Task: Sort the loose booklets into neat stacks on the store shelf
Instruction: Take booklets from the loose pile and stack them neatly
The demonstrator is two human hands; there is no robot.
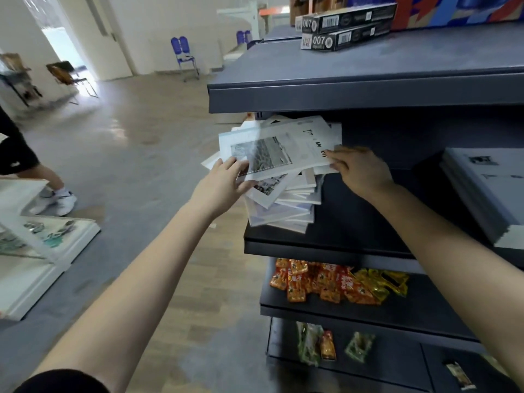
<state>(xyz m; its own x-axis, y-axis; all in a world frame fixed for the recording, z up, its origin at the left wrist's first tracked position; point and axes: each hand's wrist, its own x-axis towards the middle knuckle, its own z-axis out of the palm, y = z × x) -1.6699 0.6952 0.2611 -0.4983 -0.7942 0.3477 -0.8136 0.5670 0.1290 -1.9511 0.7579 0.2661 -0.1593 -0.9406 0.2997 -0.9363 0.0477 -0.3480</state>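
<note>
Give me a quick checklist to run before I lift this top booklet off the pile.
1. Left hand on the booklet's left edge: ok, fingers touch it; grip underneath, cannot tell.
2. Right hand pinching its right corner: ok.
3. Pile beneath squared up: not ok, fanned out, edges askew.
4. Bare shelf right of the pile for a new stack: ok.
5. Headroom under the upper shelf: cannot tell.
</note>
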